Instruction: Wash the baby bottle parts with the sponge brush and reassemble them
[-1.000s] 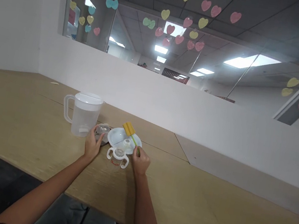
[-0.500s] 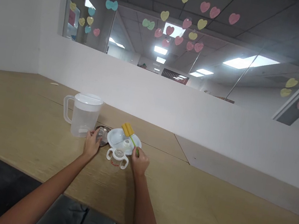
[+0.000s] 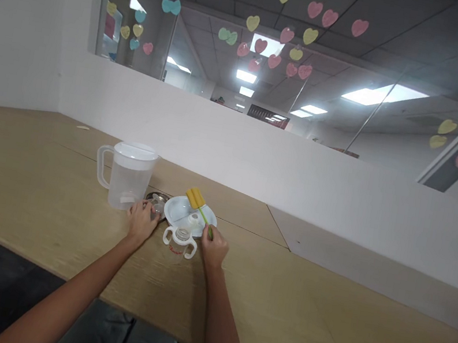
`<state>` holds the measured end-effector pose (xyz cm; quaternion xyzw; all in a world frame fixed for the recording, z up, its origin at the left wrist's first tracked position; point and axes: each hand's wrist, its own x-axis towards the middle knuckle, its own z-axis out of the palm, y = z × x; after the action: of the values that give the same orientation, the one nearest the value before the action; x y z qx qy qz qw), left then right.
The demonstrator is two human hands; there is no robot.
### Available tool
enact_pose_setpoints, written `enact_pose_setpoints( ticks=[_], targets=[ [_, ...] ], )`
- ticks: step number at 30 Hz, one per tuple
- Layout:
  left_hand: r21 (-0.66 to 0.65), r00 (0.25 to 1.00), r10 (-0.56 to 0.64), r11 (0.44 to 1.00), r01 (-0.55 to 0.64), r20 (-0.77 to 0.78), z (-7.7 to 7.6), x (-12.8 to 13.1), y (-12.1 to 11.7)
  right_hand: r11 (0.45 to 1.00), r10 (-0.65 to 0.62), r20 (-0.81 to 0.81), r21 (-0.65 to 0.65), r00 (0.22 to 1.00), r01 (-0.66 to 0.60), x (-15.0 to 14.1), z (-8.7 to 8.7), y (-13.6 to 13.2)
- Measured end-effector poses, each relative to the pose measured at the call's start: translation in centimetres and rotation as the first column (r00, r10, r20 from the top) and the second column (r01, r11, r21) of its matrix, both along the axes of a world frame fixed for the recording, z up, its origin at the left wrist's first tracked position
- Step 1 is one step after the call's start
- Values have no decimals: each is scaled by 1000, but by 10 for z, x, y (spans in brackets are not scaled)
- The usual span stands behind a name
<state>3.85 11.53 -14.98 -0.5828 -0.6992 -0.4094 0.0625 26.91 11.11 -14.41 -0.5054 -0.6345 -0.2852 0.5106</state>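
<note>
My right hand (image 3: 215,247) is closed around the green handle of a bottle brush with a yellow sponge head (image 3: 196,197). The sponge is raised over a white divided plate (image 3: 172,209), where a white bottle nipple part (image 3: 193,219) sits. My left hand (image 3: 143,223) grips a clear dome-shaped cap (image 3: 157,206) at a small metal dish (image 3: 151,196); whether the cap touches the dish I cannot tell. Between my hands, near the plate's front rim, stands a clear baby bottle (image 3: 176,249) with two white handles and an uncovered mouth.
A lidded translucent pitcher (image 3: 129,178) stands just left of the metal dish, its handle pointing left. The wooden table (image 3: 295,323) runs along a white wall with a window above. A small pale flat piece (image 3: 83,127) lies at the back left.
My left hand has turned and lowered slightly, bringing the clear cap down at the metal dish. My right hand and the brush have barely moved.
</note>
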Motion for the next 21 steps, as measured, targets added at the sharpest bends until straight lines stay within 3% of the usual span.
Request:
enact_pose_setpoints(
  ticks=[4, 10, 14, 18, 21],
  targets=[
    [35, 993, 80, 996, -77, -83, 1, 5, -5, 1000, 2, -8, -15, 1000, -2, 0, 0, 0],
    [-25, 994, 37, 999, -40, -99, -6, 5, 2, 1000, -7, -5, -17, 1000, 7, -1, 0, 0],
    [71, 999, 30, 997, -27, -38, -1, 6, -4, 1000, -6, -9, 6, 1000, 6, -1, 1, 0],
    [242, 989, -148, 960, 140, 14, 19, 12, -11, 1000, 2, -8, -7, 1000, -2, -1, 2, -1],
    [216, 931, -360, 916, 339, 67, 44, 23, -5, 1000, -7, -9, -15, 1000, 7, -2, 2, -1]
  ],
)
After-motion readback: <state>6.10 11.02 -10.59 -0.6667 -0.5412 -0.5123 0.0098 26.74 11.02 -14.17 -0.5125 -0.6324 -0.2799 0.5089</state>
